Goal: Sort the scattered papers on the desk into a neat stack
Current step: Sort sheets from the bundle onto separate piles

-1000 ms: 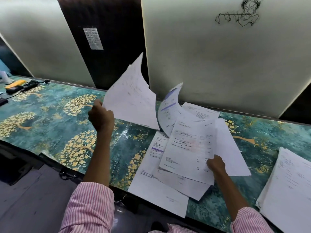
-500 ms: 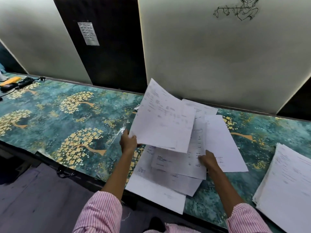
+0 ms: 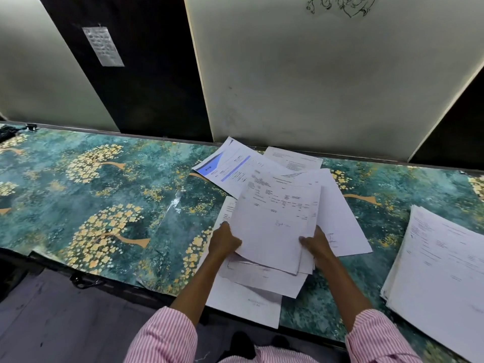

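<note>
Several white printed papers lie overlapping on the desk (image 3: 104, 184), which has a teal cover with gold trees. My left hand (image 3: 224, 241) grips the left edge of a small bundle of sheets (image 3: 275, 226), and my right hand (image 3: 315, 243) grips its right edge, holding it just above the pile. Under it lie loose sheets (image 3: 243, 302), one hanging over the desk's front edge. A blue-banded sheet (image 3: 225, 166) and other pages (image 3: 340, 213) spread out behind and to the right.
A separate thick pile of papers (image 3: 440, 268) sits at the right end of the desk. Upright partition panels (image 3: 327, 87) close off the back. A small note (image 3: 103, 47) is pinned on the dark panel. Dark cables (image 3: 7, 131) lie far left.
My left hand brought its raised sheet down from the left onto the sheet in my right hand. Both hands now hold the bundle together by its sides.
</note>
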